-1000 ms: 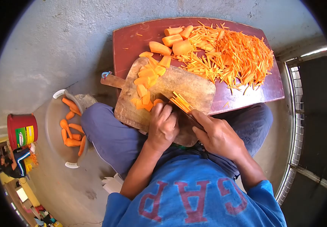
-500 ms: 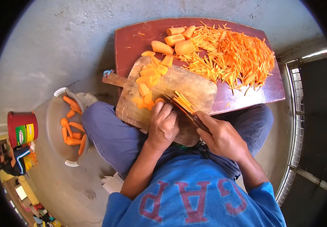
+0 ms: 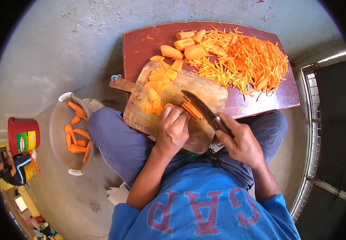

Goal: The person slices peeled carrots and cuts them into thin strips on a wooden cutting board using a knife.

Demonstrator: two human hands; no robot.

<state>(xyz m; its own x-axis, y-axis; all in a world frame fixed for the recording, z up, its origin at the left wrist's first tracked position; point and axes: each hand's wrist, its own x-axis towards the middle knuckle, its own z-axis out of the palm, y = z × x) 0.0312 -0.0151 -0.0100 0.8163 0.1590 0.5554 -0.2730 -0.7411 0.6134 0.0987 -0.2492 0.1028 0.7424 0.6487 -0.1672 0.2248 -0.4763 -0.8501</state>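
My right hand (image 3: 241, 142) is wrapped round the handle of a knife (image 3: 202, 107), its dark blade slanting over the wooden cutting board (image 3: 205, 86). Just left of the blade lies a small bunch of carrot sticks (image 3: 192, 110). My left hand (image 3: 173, 130) is closed, knuckles up, on the board beside those sticks; whatever its fingertips press on is mostly hidden. Flat carrot slices (image 3: 157, 82) spread along the board's left part, some reaching close to my left fingers. The board rests across my lap and the table edge.
On the red table (image 3: 141, 48) are thick carrot chunks (image 3: 195, 52) and a large heap of carrot sticks (image 3: 257, 60). A basin (image 3: 55, 140) of whole carrots stands on the floor at left, near a red bucket (image 3: 23, 136). Another person (image 3: 19, 166) is at far left.
The knife has moved right, away from my left fingers, and its blade has come off the sticks. The cut carrot sticks now lie uncovered. My left hand stays nearly in place.
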